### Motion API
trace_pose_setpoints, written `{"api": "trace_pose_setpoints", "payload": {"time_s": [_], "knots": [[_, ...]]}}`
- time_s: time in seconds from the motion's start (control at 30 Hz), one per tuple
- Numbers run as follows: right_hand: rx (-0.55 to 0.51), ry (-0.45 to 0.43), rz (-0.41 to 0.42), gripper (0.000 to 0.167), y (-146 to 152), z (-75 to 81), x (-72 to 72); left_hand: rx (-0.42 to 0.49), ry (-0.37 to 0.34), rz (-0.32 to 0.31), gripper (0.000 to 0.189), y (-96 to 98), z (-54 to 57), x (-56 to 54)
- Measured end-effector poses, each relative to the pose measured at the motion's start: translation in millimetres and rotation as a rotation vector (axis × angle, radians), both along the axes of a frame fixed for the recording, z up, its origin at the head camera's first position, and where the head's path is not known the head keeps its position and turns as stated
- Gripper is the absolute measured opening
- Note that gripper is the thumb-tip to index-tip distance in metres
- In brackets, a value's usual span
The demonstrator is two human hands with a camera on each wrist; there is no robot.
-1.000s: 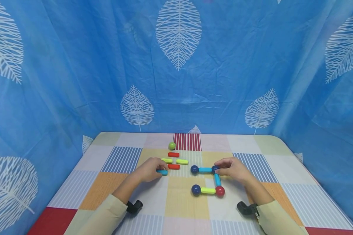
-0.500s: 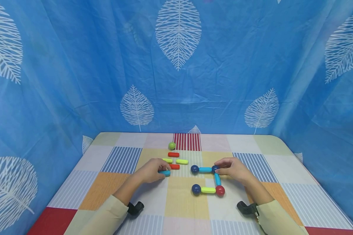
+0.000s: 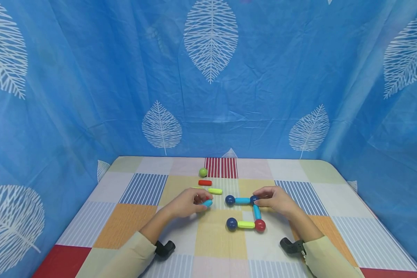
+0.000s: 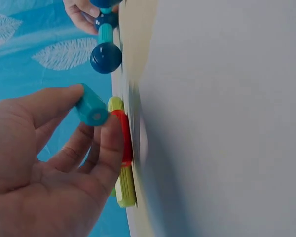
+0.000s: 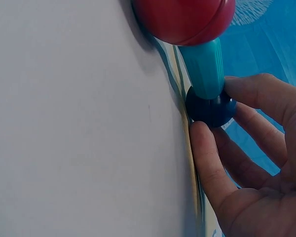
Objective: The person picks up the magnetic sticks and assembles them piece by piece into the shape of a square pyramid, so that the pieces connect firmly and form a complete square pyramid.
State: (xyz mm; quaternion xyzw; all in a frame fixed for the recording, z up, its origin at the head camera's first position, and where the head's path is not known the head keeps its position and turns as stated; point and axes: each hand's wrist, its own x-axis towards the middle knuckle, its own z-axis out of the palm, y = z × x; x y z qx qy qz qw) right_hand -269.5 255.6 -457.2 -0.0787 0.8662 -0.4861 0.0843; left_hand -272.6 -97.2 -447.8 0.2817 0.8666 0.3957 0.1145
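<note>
The left hand (image 3: 186,203) pinches a light-blue faceted rod (image 3: 207,203), its long axis slanting away rightward, left of a glossy dark-blue ball (image 3: 230,200) whose rod-linked twin (image 3: 254,199), farther right, the right hand (image 3: 275,200) grips.

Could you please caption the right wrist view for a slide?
The right hand holds a dark blue ball, joined by a turquoise rod to a red ball.
</note>
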Motion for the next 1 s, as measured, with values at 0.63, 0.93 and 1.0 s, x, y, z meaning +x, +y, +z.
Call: {"api": "trace_pose_setpoints", "payload": {"time_s": [0.63,0.93,1.0], "knots": [[0.009,-0.013,-0.002,0.032,0.9,-0.5,-1.1,0.237,-0.282,0.030,0.027,27.5,-5.7,1.5],[0.020,-0.017,-0.014,0.031,1.4,-1.9,-2.2,0.297,-0.347,0.052,0.033,36.2,-7.3,3.5],[0.024,-0.019,-0.022,0.030,1.4,-1.7,-2.5,0.298,-0.343,0.061,0.032,38.5,-7.5,4.1]]}}
